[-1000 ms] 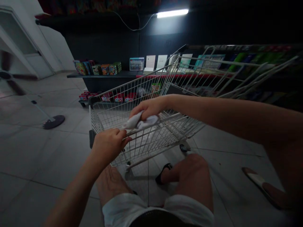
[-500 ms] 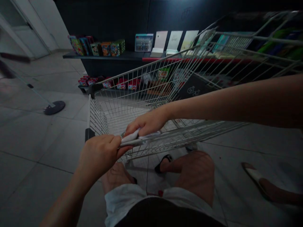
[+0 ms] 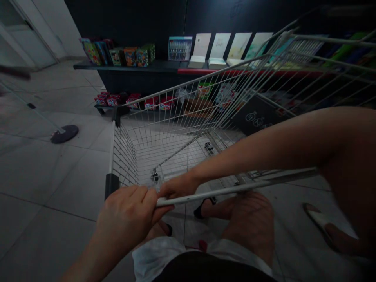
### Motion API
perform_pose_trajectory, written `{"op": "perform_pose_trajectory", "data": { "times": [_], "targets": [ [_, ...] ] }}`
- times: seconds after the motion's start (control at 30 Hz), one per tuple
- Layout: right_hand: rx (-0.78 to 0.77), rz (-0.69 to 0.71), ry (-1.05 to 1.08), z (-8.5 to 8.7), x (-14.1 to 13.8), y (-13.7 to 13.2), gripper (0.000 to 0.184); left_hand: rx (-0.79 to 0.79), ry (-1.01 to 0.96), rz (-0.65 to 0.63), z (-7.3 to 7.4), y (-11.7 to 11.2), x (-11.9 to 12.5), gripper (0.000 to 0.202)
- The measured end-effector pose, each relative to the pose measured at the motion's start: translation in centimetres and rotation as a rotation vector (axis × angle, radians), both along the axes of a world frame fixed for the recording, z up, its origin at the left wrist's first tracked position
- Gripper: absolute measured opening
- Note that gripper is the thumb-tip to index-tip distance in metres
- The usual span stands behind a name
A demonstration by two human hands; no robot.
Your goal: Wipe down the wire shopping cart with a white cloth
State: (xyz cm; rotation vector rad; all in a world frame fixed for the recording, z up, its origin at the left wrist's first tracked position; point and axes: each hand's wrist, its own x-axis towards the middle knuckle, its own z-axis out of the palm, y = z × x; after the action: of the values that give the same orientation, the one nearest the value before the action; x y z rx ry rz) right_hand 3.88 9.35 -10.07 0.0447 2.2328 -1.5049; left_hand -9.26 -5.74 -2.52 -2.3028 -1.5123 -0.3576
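A wire shopping cart [image 3: 164, 145] stands tilted across the view before me. My left hand [image 3: 131, 205] is wrapped round the near end of its top rail [image 3: 223, 192], beside the dark corner piece [image 3: 112, 186]. My right hand [image 3: 179, 185] reaches over to the inner side of that rail, close to my left fingers. Its fingers are curled and partly hidden behind the rail. The white cloth that showed under this hand half a second ago is now out of sight.
Behind the cart, a dark shelf [image 3: 164, 67] carries boxed goods and upright pale boxes [image 3: 219, 47]. Red packs [image 3: 151, 103] sit on a low stand. A post with a round base [image 3: 64, 134] stands at left. Another person's sandalled foot [image 3: 319, 219] is at right.
My right hand has gone from on top of the rail, with the white cloth, down to its inner side. The near rail sits lower in view. My left hand keeps its grip.
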Motion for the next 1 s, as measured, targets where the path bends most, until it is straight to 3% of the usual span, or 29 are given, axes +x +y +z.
{"op": "perform_pose_trajectory", "data": {
  "times": [0.07,0.13,0.2,0.33,0.4,0.47,0.67,0.73,0.83,0.93,1.0],
  "targets": [
    [0.071,-0.077,-0.178,-1.4,-0.6,-0.6,0.015,-0.015,-0.012,0.003,0.0,0.0,-0.1,0.043],
    [0.119,-0.183,-0.288,-1.1,-0.6,-1.0,0.018,-0.028,-0.021,0.009,-0.1,0.0,-0.1,0.042],
    [0.09,-0.229,-0.32,0.8,-0.3,-1.1,0.025,-0.032,-0.029,0.007,-0.2,-0.1,0.0,0.042],
    [-0.044,-0.147,-0.179,5.5,0.7,-0.2,0.034,-0.021,-0.046,0.007,-0.3,-0.3,0.2,0.044],
    [-0.106,-0.095,-0.06,6.0,0.8,0.2,0.033,-0.016,-0.047,0.009,-0.3,-0.4,0.2,0.043],
    [-0.136,-0.05,0.05,4.7,0.5,0.1,0.03,-0.013,-0.054,0.003,-0.3,-0.5,0.3,0.042],
    [0.052,0.106,0.107,-3.9,-1.1,-0.9,0.025,-0.042,-0.087,-0.018,-0.2,-0.8,0.2,0.037],
    [0.094,0.08,0.03,-4.8,-0.9,-0.9,0.024,-0.036,-0.097,-0.017,-0.1,-0.8,0.3,0.038],
    [0.057,0.032,-0.106,-2.3,0.2,-0.4,0.027,-0.027,-0.098,-0.004,0.1,-0.7,0.5,0.041],
    [-0.085,0.02,-0.112,3.1,1.9,0.7,0.035,-0.042,-0.084,0.009,0.3,-0.7,0.5,0.042],
    [-0.095,0.025,-0.053,6.1,2.9,1.6,0.039,-0.057,-0.085,0.016,0.2,-0.7,0.5,0.041]
  ]
}}
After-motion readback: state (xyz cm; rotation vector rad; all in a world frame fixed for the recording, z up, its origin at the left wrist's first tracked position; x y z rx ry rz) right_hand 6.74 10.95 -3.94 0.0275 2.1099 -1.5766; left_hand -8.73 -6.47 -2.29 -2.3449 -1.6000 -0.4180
